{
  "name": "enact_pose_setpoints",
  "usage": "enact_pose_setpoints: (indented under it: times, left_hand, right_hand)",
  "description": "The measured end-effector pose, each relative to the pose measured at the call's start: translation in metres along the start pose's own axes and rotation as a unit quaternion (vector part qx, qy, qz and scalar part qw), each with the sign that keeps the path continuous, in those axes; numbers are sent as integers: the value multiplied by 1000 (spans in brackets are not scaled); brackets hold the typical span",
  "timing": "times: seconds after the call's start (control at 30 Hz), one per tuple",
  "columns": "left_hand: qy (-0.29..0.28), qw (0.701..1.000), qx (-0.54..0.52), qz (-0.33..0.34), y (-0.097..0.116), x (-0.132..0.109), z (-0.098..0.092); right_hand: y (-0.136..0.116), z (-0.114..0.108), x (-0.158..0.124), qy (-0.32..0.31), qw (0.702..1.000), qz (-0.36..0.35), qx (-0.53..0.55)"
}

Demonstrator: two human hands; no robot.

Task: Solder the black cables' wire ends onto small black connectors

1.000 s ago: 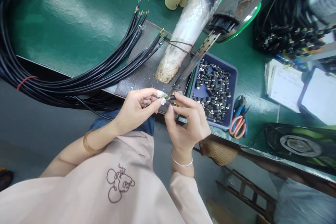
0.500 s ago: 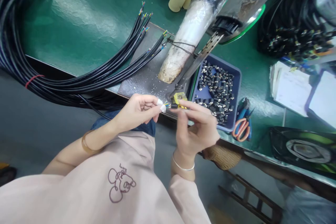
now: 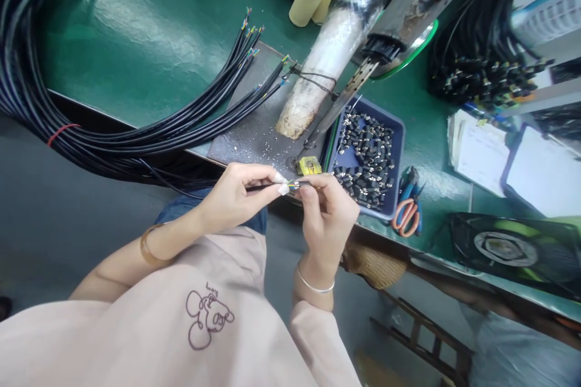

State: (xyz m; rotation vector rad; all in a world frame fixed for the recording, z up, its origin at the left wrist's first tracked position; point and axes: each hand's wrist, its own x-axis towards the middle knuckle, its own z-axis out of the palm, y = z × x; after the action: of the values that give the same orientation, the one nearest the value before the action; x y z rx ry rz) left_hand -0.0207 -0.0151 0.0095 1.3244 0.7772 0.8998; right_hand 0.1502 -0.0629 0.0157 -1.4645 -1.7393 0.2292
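Observation:
My left hand point(image 3: 242, 196) pinches a black cable point(image 3: 261, 186) close to its stripped end, with white tape or covers on the fingertips. Thin coloured wires point(image 3: 291, 183) stick out past those fingertips. Against the wire ends, my right hand point(image 3: 329, 208) is closed in a pinch on a small black connector point(image 3: 304, 183), mostly covered by the fingers. Whether each wire touches a pin is too small to tell. Just beyond the hands are a small yellow block point(image 3: 309, 165) and the tip of a mounted soldering iron point(image 3: 333, 106).
A blue tray point(image 3: 397, 163) of black connectors point(image 3: 367, 139) stands right of the iron, with orange-handled pliers point(image 3: 407, 214) beside it. Bundled black cables point(image 3: 149, 140) cross the bench's left side. A wrapped tube point(image 3: 313, 78) slants over the grey plate point(image 3: 231, 139). A fan point(image 3: 506, 249) lies far right.
My right fingers, loosely apart around the connector before, are now closed on it. The right hand has shifted slightly left. My left hand keeps its hold, and the view has turned slightly right.

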Motion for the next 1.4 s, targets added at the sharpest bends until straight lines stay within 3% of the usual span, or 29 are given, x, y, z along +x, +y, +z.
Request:
enact_pose_setpoints:
  times: [0.13,0.4,0.57,0.67,0.77,0.83,0.9,1.03,1.17,1.4]
  left_hand:
    - [-4,999,-41,-35,2,2,0]
    - [-10,994,-98,-45,-9,7,-5]
    - [8,997,-73,-39,-12,7,-2]
    - [32,997,-67,-28,-10,8,5]
    - [54,996,-63,-28,-10,11,9]
    - [62,996,-56,-28,-10,13,10]
    - [67,996,-46,-24,-9,16,10]
    - [73,997,-27,-22,-8,20,10]
    - [83,996,-19,-12,-8,22,12]
    - [115,993,14,28,-13,24,14]
  right_hand:
    - [2,2,-2,12,996,-63,-59]
    - [3,2,1,-15,999,-39,-8]
    - [4,3,-1,14,992,-99,-78]
    - [7,5,-5,27,991,-83,-104]
    - [9,8,-7,118,990,-46,-54]
    - [10,10,-7,221,973,-63,4]
    - [11,11,-8,271,959,-77,29]
    - [14,14,-11,202,979,-34,-13]
    - [17,19,-11,123,991,-41,-21]
    - [14,21,0,132,988,-66,-44]
